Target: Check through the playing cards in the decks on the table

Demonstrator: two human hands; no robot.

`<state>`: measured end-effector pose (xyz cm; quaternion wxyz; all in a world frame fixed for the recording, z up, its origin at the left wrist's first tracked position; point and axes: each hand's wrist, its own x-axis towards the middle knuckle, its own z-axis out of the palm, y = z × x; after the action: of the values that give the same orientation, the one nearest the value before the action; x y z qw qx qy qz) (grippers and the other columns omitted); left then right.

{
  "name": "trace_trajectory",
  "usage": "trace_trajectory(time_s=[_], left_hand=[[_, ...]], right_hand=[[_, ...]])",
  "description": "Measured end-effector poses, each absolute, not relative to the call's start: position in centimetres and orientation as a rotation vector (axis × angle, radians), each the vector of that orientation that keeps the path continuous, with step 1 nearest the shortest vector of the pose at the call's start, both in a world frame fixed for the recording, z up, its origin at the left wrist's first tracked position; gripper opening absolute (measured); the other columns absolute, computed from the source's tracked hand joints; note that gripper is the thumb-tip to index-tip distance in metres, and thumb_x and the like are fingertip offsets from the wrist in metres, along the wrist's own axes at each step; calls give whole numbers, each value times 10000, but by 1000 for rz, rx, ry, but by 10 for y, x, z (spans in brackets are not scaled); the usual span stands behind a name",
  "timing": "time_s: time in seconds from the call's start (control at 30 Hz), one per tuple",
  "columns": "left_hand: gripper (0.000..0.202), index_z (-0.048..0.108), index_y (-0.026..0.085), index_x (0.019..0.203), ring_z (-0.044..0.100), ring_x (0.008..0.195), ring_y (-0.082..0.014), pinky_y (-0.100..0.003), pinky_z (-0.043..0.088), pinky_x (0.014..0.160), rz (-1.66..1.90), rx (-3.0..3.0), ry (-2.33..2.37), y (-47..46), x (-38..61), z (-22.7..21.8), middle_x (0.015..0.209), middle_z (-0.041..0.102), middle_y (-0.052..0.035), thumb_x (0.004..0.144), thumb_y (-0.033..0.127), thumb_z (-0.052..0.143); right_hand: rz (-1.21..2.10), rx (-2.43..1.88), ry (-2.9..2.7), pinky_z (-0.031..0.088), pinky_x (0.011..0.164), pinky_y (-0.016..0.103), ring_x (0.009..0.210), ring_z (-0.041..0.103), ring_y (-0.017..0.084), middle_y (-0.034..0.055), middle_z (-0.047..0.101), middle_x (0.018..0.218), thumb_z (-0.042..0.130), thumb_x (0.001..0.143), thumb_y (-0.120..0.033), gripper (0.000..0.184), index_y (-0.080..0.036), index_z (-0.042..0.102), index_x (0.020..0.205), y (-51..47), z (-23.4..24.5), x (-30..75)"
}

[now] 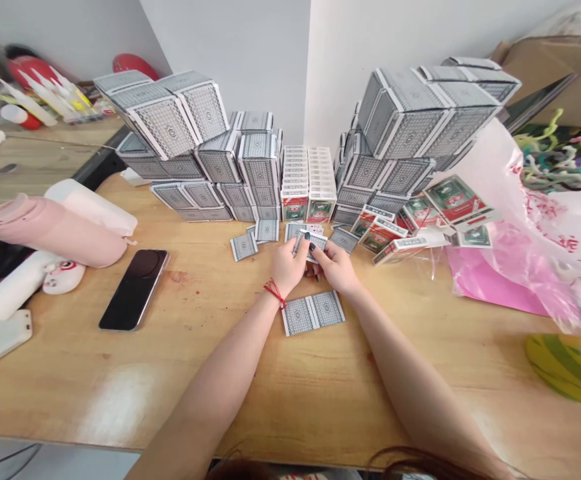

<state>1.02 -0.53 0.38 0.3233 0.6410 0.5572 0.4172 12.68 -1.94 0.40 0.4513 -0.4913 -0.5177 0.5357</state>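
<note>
Between my left hand (290, 265) and my right hand (339, 268) are a few patterned playing cards (320, 242), gripped with both thumbs on top, the dark-nailed thumbs nearly touching. The lower fingers are mostly hidden under the cards. Just beyond, a face-up card (314, 228) shows part of its face. Nearer to me, two joined cards (313, 313) lie back up on the table, close to the left wrist with its red string bracelet (274, 292). More loose cards (267, 231) lie to the left, and another card (343, 240) lies by my right fingers.
Stacked blocks built from cards stand at the left (195, 133) and right (410, 120). Card boxes (308, 187) are piled between them, with loose boxes (385, 233) to the right. A phone (134, 289), pink bottle (55, 227), tape roll (568, 367) and plastic bag (535, 220) lie around.
</note>
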Motion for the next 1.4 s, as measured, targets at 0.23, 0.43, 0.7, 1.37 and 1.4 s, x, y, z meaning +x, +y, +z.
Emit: trace_trajectory(time_s=[0.23,0.43,0.7,1.37,1.4], left_hand=[[423,444,177,602,430,398,-89,-217,266,420,1072,1642,1440,-6,10,4,436,458,27,835,516,348],[433,422,177,570,426,399,-87,-218,258,422,1074,1657,1426,-5,9,3,419,451,26,835,513,355],[431,435,173,584,439,411,-89,-217,261,421,1057,1671,1442,-4,10,3,445,469,18,838,511,351],[205,480,191,791,527,621,-132,-218,348,544,1104,1769,1507,-4,10,3,663,556,-14,863,352,376],[185,487,192,838,541,660,-140,-222,361,565,1110,1772,1502,-4,11,3,710,575,-24,864,338,378]], right_hand=[[1313,-1215,-1292,354,350,217,351,457,100,-51,506,439,490,770,-532,338,-204,437,706,-19,4,127],[1313,-1223,-1298,368,361,229,363,464,107,-45,507,449,484,760,-553,357,-208,431,687,-19,4,128],[1307,-1210,-1299,353,354,220,353,459,102,-52,497,435,488,765,-538,344,-208,434,686,-19,7,127],[1306,-1244,-1276,356,358,209,369,480,104,-57,491,438,498,756,-528,336,-204,424,704,-19,3,127],[1306,-1246,-1275,356,358,208,368,478,102,-57,491,439,500,756,-525,335,-204,423,703,-19,3,127]])
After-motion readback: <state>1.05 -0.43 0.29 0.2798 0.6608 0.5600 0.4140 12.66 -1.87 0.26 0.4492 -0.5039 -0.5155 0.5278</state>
